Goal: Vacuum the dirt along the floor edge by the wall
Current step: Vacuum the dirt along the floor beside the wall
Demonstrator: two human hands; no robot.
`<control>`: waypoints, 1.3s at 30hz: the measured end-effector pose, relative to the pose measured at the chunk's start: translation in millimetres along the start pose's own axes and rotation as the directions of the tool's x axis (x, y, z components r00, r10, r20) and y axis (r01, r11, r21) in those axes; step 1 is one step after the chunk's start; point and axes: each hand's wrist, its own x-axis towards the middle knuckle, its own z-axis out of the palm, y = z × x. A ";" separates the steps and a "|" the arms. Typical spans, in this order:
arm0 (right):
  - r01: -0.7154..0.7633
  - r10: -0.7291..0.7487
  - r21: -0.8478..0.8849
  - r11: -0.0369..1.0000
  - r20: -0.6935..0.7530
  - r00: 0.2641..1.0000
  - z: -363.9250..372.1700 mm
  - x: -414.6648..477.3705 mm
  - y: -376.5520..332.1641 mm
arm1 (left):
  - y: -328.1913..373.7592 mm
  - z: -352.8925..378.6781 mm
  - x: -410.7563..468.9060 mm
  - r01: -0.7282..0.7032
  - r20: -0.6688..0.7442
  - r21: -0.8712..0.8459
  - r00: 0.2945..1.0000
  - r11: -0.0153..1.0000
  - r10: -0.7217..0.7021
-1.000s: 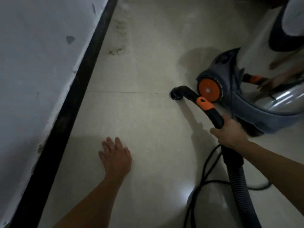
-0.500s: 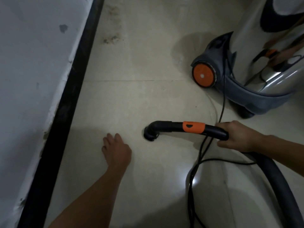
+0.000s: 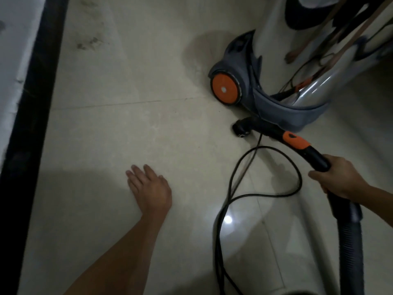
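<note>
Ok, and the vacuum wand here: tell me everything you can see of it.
The vacuum wand is a curved black tube, plastic by its look, with an orange band midway. Its nozzle end points down at the floor beside the vacuum's grey base, well away from the black skirting. The right hand grips its rear end, where a ribbed hose joins. A black cord loops on the floor below it.

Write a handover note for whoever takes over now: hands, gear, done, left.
Left hand: flat on the floor, fingers straight, holding nothing.
Right hand: grips the hose handle.
Nozzle: low beside the vacuum cleaner, well away from the wall.
Done: nothing evident; the dirt patch shows near the black skirting.
Left: bring the nozzle to that edge; mind the looped cord.
</note>
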 end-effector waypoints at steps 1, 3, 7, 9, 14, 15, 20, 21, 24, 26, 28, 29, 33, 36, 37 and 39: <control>-0.021 0.021 0.009 1.000 0.000 1.000 2.0 -5.3 2.9 | 6.2 3.3 2.0 0.008 0.012 -0.018 1.000 1.000 -0.008; -0.037 0.038 0.054 0.998 -0.007 0.999 16.5 -14.1 -1.6 | 14.1 9.4 5.9 0.019 -0.001 -0.049 1.000 0.999 -0.019; -0.008 0.019 0.144 0.990 -0.080 0.997 62.0 -11.3 -40.1 | 15.8 17.3 7.4 -0.004 -0.036 -0.038 0.999 0.999 0.002; 0.048 -0.040 0.158 0.986 -0.056 0.998 82.2 -0.3 -70.2 | 14.3 19.0 7.4 -0.005 -0.029 -0.019 1.000 1.000 0.004; 0.154 -0.155 0.181 0.971 -0.006 0.988 107.8 46.8 -162.5 | 12.0 25.8 10.1 -0.005 -0.089 0.020 0.996 1.000 0.007; 0.171 -0.176 0.182 0.968 0.012 0.984 109.3 52.6 -175.9 | 11.2 26.5 10.3 -0.010 -0.100 0.029 0.995 1.000 0.013; 0.279 -0.287 0.093 0.956 0.089 0.954 113.3 41.5 -166.9 | 13.0 22.7 9.2 -0.014 -0.093 0.035 0.996 0.999 0.017; 0.287 -0.294 0.086 0.954 0.099 0.951 111.9 35.7 -155.1 | 12.1 20.0 9.5 -0.018 -0.075 0.041 0.997 0.999 0.021; 0.270 -0.275 0.054 0.961 0.163 0.948 96.8 19.0 -129.8 | 3.2 -0.1 13.3 -0.060 0.078 0.096 0.996 0.994 0.052; 0.257 -0.260 0.044 0.965 0.240 0.935 77.4 3.6 -128.6 | 5.3 -32.0 13.4 0.041 0.252 -0.066 0.967 0.997 -0.023; 0.313 -0.297 -0.005 0.950 0.308 0.904 54.0 -16.7 -141.0 | 20.7 -82.2 8.9 0.362 0.439 -0.394 0.882 0.845 -0.173; 0.360 -0.329 -0.031 0.932 0.337 0.882 41.2 -27.9 -150.0 | 33.0 -106.3 2.8 0.563 0.569 -0.512 0.788 0.648 -0.235; 0.486 -0.431 -0.039 0.873 0.401 0.808 -18.1 -75.8 -180.7 | 79.4 -186.9 -26.0 0.772 0.745 -0.628 0.632 0.097 -0.212; 0.508 -0.446 -0.027 0.861 0.439 0.780 -65.3 -111.2 -193.1 | 116.5 -245.8 -33.8 0.780 0.807 -0.587 0.586 -0.217 -0.078; 0.522 -0.452 -0.033 0.853 0.453 0.768 -81.4 -121.5 -194.8 | 130.0 -266.1 -35.6 0.783 0.823 -0.558 0.565 -0.273 -0.061; 0.553 -0.453 -0.083 0.829 0.480 0.751 -115.4 -138.8 -196.8 | 160.1 -307.5 -40.3 0.806 0.868 -0.486 0.490 -0.337 -0.079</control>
